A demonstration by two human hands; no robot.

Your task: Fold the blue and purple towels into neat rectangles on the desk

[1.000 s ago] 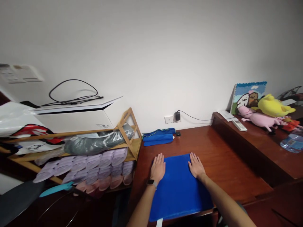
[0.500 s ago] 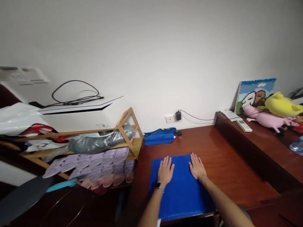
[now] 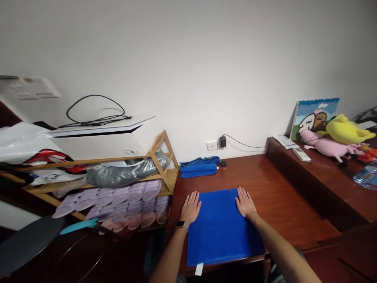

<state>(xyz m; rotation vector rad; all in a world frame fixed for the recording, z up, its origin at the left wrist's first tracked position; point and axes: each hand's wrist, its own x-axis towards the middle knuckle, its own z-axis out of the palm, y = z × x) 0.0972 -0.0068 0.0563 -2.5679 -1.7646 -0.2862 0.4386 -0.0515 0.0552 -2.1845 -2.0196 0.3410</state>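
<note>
A blue cloth (image 3: 220, 228) lies spread flat on the reddish-brown desk (image 3: 282, 204), with a white tag at its near left edge. My left hand (image 3: 191, 207) rests flat at the cloth's upper left corner, fingers extended, a watch on the wrist. At the upper right corner lies my right hand (image 3: 245, 202), also flat with its fingers apart. Neither hand grips anything. Behind the spread cloth, folded blue cloths (image 3: 198, 168) sit against the wall.
A wooden rack (image 3: 169, 182) with purple and pink slippers (image 3: 135, 192) and a white box (image 3: 97, 145) stands left. On the raised right surface are a remote (image 3: 301, 154), plush toys (image 3: 326, 147), a picture (image 3: 315, 118) and a plastic bottle (image 3: 366, 177). A charger (image 3: 223, 141) is plugged into the wall.
My left hand has moved left across the cloth to its upper left corner. My right hand has stayed at the upper right corner. The view has shifted slightly.
</note>
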